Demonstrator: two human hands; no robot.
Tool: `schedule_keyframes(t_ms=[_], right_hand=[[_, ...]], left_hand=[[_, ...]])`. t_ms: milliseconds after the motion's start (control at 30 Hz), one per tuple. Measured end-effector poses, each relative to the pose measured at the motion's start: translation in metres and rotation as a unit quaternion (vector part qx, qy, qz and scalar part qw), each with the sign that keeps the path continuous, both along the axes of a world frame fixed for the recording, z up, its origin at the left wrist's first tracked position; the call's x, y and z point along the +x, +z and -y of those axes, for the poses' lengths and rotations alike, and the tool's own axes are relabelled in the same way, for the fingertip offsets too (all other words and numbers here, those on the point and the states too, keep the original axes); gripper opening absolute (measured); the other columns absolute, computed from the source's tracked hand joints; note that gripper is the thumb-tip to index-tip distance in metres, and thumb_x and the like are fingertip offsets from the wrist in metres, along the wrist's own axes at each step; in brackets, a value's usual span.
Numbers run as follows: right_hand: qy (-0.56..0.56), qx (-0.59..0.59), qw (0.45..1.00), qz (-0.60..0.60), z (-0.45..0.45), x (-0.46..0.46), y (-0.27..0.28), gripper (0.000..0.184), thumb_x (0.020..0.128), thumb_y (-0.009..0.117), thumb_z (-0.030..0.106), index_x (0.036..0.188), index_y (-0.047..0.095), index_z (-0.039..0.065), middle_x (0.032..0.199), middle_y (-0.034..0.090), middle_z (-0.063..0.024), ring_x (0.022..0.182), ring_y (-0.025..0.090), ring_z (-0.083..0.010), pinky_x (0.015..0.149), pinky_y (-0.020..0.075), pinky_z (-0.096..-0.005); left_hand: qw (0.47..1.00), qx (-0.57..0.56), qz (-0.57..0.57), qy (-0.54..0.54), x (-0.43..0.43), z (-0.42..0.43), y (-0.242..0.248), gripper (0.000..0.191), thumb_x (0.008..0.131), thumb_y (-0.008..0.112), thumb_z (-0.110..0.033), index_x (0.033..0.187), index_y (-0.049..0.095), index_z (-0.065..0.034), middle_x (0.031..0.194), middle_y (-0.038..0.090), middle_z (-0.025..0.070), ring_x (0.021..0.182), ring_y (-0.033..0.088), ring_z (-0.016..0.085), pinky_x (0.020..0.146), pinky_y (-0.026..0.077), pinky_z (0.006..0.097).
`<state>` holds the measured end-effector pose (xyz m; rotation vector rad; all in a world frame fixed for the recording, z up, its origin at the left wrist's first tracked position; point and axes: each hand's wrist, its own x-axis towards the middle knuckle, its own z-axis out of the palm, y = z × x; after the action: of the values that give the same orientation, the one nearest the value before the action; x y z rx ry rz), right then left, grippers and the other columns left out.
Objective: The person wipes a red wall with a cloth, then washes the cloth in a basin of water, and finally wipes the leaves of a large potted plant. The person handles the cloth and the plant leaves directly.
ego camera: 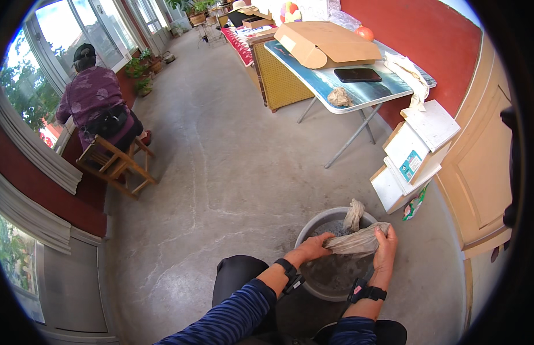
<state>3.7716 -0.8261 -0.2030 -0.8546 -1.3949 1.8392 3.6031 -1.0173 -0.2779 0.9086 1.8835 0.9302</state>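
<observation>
A beige wet-looking cloth (355, 242) is stretched between my two hands above a grey basin (308, 228) on the floor. My left hand (315, 248) grips its left end, and my right hand (385, 243) holds the right end higher, thumb on top. The cloth looks gathered into a loose roll. Dark, murky water (334, 274) with some foam fills part of the basin. Over the far rim hangs another twisted piece of beige cloth (354, 214); whether it joins the one in my hands I cannot tell. Both my wrists wear black straps with small devices.
A folding table (400, 86) ahead bears a cardboard box (329, 43), a phone (357, 75), a crumpled cloth (339, 97) and a draped cloth (407, 75). White boxes (407, 151) stand right of the basin, beside a wooden door (482, 172). A person (96, 99) sits on a wooden chair (116, 166) at left.
</observation>
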Motion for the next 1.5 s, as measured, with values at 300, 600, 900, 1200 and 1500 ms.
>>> schedule_keyframes(t_ms=[300,600,900,1200,1500], right_hand=[[0.042,-0.046,0.998,0.011,-0.004,0.004,-0.005,0.021,0.103,0.065,0.017,0.116,0.07,0.0,0.106,0.069,0.0007,0.097,0.058,-0.0081,0.09,0.0466,-0.0273],[0.054,-0.026,0.996,0.063,-0.014,0.014,-0.007,0.032,0.104,0.066,0.023,0.127,0.068,0.001,0.115,0.071,-0.0026,0.105,0.064,-0.0135,0.095,0.0506,-0.0311],[0.065,-0.124,0.986,-0.091,-0.019,0.028,0.008,0.039,0.105,0.062,0.025,0.135,0.063,0.0,0.128,0.069,-0.009,0.114,0.066,-0.0205,0.103,0.0515,-0.0363],[0.023,-0.034,0.973,0.228,-0.032,0.034,-0.083,0.04,0.097,0.069,0.02,0.126,0.066,-0.007,0.119,0.071,-0.0124,0.106,0.066,-0.0221,0.096,0.0512,-0.037],[-0.049,0.182,0.898,0.397,-0.026,0.052,-0.194,0.034,0.08,0.068,0.007,0.113,0.071,-0.002,0.104,0.072,-0.0171,0.099,0.068,-0.0278,0.091,0.0523,-0.0375]], left_hand=[[0.978,-0.073,-0.168,-0.099,0.0,0.0,-0.001,0.035,0.102,0.062,-0.035,0.131,0.067,-0.0169,0.121,0.069,0.0212,0.117,0.063,0.043,0.101,0.05,0.0496],[0.972,0.198,-0.123,-0.019,0.001,-0.005,-0.007,0.025,0.102,0.063,-0.018,0.125,0.068,-0.0105,0.121,0.069,0.0147,0.117,0.065,0.03,0.101,0.05,0.0409],[0.932,0.164,0.322,0.005,0.002,-0.007,0.029,0.021,0.102,0.066,-0.012,0.12,0.073,-0.0039,0.108,0.075,-0.0021,0.099,0.064,0.007,0.091,0.052,0.0268],[0.996,-0.071,0.06,0.006,-0.006,-0.002,0.002,0.044,0.089,0.078,-0.036,0.114,0.072,-0.0008,0.103,0.075,0.0136,0.098,0.069,0.023,0.087,0.053,0.0382],[0.992,-0.039,-0.054,0.104,-0.005,-0.005,-0.05,0.062,0.083,0.079,-0.038,0.132,0.064,-0.002,0.134,0.067,0.0213,0.129,0.062,0.036,0.107,0.05,0.0438]])
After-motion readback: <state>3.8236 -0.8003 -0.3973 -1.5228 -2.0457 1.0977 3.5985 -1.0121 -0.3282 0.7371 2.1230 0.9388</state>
